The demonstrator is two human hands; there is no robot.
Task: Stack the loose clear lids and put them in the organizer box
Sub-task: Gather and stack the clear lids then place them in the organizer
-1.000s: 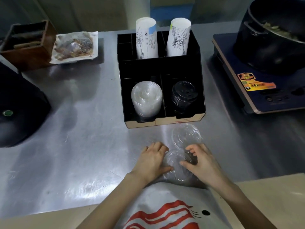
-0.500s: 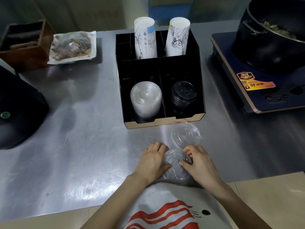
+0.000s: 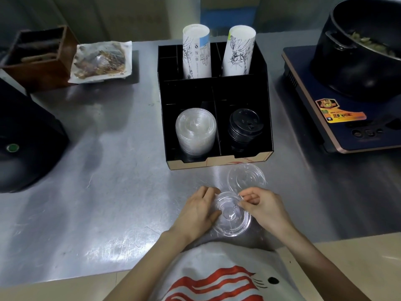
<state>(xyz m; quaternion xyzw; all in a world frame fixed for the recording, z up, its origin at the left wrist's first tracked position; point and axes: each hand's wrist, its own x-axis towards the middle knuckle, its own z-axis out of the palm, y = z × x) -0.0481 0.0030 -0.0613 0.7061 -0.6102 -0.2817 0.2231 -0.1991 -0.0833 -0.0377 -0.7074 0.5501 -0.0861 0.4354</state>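
Observation:
A small pile of clear lids [image 3: 231, 216] lies on the steel counter near its front edge. My left hand [image 3: 198, 211] grips its left rim, thumb on top. My right hand [image 3: 263, 206] pinches the far right rim of the top lid between thumb and forefinger. One more loose clear lid [image 3: 246, 177] lies flat just beyond, touching nothing. The black organizer box [image 3: 269, 118] stands behind it. Its front left slot holds a stack of clear lids [image 3: 195, 129], its front right slot a stack of black lids [image 3: 244, 127].
Two rolls of paper cups [image 3: 237, 53] stand in the box's back slots. An induction cooker [image 3: 338, 118] with a black pot [image 3: 355, 51] is at the right. A black appliance [image 3: 23, 144], a wooden box [image 3: 39, 55] and a wrapped food tray [image 3: 102, 59] are at the left.
My right hand has slid from lying over the pile's right side to pinching its far rim. The pile shows more plainly. The left hand and the single lid stay put.

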